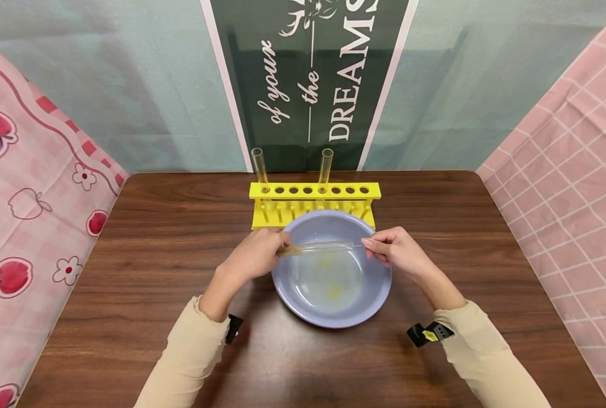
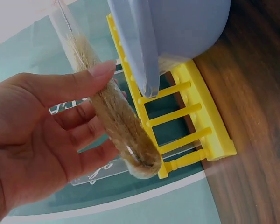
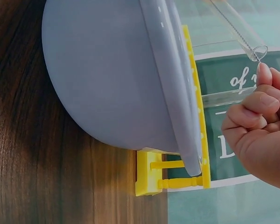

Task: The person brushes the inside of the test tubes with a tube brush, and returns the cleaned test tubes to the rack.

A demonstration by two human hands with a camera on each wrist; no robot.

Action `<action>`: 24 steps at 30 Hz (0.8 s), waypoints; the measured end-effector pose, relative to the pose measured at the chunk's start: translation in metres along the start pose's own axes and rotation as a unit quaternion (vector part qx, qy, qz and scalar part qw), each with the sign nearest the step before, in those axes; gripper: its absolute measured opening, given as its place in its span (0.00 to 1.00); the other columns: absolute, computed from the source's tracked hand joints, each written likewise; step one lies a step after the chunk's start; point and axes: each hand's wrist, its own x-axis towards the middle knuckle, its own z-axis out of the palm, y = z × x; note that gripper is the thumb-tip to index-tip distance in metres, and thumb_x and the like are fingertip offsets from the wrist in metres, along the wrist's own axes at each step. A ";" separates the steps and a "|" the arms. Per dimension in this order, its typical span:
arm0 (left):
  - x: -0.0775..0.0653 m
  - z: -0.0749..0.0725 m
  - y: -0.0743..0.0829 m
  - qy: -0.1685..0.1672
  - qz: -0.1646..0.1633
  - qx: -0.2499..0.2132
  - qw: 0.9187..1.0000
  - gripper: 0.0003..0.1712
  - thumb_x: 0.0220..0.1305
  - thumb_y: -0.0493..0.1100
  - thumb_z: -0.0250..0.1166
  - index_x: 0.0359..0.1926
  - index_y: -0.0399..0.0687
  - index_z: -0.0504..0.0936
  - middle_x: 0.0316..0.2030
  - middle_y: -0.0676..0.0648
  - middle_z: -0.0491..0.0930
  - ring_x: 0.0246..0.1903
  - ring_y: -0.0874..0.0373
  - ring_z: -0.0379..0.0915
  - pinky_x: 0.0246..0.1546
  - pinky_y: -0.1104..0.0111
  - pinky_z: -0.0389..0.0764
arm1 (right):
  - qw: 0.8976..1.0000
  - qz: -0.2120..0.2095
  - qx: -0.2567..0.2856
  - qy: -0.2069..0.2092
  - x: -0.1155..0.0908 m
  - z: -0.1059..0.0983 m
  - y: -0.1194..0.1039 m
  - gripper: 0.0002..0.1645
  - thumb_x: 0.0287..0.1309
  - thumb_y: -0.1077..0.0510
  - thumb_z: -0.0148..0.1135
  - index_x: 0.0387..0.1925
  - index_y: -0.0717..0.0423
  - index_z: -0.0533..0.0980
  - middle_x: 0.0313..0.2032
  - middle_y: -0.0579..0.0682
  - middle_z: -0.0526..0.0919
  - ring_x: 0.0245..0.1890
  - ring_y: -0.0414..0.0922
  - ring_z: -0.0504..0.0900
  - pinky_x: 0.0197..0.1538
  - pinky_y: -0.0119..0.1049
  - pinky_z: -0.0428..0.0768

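Nearest are a person's forearms in cream sleeves (image 1: pixel 188 354), with a black strap (image 1: pixel 418 335) by the right wrist, over a dark wood table (image 1: pixel 155 266). Ahead sits a round lilac basin (image 1: pixel 381 280) with yellow patches inside. Above it, roughly level, is a clear tube (image 1: pixel 315 247), its closed end to the left and its open mouth to the right. The left hand (image 1: pixel 254 252) has its thumb across the tube and its fingers curled behind, gripping it near the closed end. A tan brush (image 2: pixel 114 112) fills that end. The right hand (image 1: pixel 397 253) pinches the brush's thin wire (image 3: pixel 233 27) between thumb and forefinger just outside the mouth, other fingers folded. Just behind the basin stands a yellow rack (image 1: pixel 308 196) with two upright tubes (image 1: pixel 326 164), well apart. Farthest back hangs a blue-green cloth (image 1: pixel 155 102) with a dark panel (image 1: pixel 293 133) lettered "of your", "the" and "DREAMS".
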 end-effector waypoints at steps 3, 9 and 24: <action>0.002 -0.002 -0.002 0.008 -0.007 0.014 1.000 0.12 0.49 0.25 0.59 0.37 0.36 0.81 0.32 0.44 0.78 0.33 0.52 0.74 0.33 0.65 0.75 | 1.000 0.017 -0.005 -0.001 0.002 0.000 -0.001 0.19 0.60 0.60 0.56 0.19 0.72 0.74 0.11 0.52 0.64 0.12 0.44 0.63 0.17 0.34 0.64; 0.005 -0.003 -0.004 0.004 -0.039 0.045 0.998 0.12 0.52 0.29 0.61 0.39 0.39 0.81 0.33 0.44 0.77 0.33 0.51 0.74 0.34 0.63 0.75 | 0.999 0.041 -0.002 0.004 0.008 0.000 -0.001 0.21 0.61 0.60 0.54 0.19 0.75 0.72 0.11 0.51 0.64 0.12 0.42 0.61 0.17 0.33 0.62; 0.008 0.002 -0.003 0.072 -0.050 0.052 0.995 0.09 0.51 0.28 0.61 0.34 0.42 0.80 0.29 0.46 0.76 0.33 0.51 0.74 0.28 0.61 0.76 | 0.981 0.089 0.171 -0.014 0.015 -0.005 -0.011 0.20 0.60 0.68 0.49 0.13 0.58 0.73 0.12 0.48 0.66 0.11 0.37 0.56 0.20 0.31 0.52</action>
